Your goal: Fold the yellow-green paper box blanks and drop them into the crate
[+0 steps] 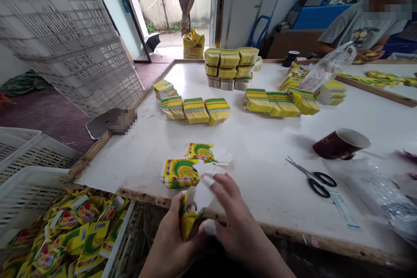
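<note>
At the table's front edge, my left hand (174,230) is closed round a small yellow and green printed carton (190,221). White inner card of the carton shows at its top. My right hand (233,213) bends over the carton's right side, thumb below and fingers above, gripping it at the white part. White wrapping covers some right fingertips, and the fingers are slightly blurred. Just beyond my hands lie flat, unfolded cartons (180,173) of the same print, with another small pile of flat cartons (200,152) behind them.
Bundled carton stacks (195,110) stand farther back on the white table (260,160). Scissors (314,178), a dark mug (340,144) and clear plastic (378,191) lie right. A white crate (122,234) of folded cartons stands lower left. Another person (358,30) sits at far right.
</note>
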`<act>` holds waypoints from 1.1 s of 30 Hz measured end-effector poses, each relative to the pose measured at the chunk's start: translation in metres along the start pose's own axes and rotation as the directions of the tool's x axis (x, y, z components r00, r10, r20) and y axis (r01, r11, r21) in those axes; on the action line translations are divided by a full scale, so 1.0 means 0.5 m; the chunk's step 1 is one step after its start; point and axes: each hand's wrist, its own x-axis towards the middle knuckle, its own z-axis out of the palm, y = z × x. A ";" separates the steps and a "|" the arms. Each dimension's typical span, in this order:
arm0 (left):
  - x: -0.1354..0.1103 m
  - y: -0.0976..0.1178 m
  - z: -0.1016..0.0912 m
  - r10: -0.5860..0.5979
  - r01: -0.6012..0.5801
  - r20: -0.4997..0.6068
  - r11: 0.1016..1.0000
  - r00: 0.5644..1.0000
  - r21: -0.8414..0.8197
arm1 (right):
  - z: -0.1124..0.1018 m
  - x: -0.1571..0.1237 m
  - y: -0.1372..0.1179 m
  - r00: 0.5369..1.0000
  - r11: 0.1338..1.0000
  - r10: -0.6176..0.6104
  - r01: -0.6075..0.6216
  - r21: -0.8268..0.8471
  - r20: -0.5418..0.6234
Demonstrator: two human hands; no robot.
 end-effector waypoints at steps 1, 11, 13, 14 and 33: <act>-0.003 -0.009 0.009 -0.013 0.016 -0.079 0.999 0.997 0.032 | 0.006 -0.001 0.007 0.994 0.993 0.066 -0.057 0.107 -0.085; -0.016 -0.039 0.043 0.038 -0.001 -0.214 0.985 0.976 0.172 | 0.050 0.015 0.014 0.901 0.567 0.355 -0.418 0.710 0.248; -0.013 -0.040 0.044 0.048 -0.007 -0.227 0.984 0.973 0.180 | 0.047 0.018 0.013 0.895 0.523 0.354 -0.430 0.736 0.271; -0.012 -0.041 0.044 0.054 -0.010 -0.238 0.983 0.970 0.182 | 0.046 0.019 0.013 0.898 0.518 0.347 -0.425 0.743 0.272; 0.007 -0.099 0.031 0.053 -0.054 -0.213 0.999 0.976 -0.002 | 0.061 -0.003 -0.001 0.988 0.974 0.047 -0.078 0.212 0.145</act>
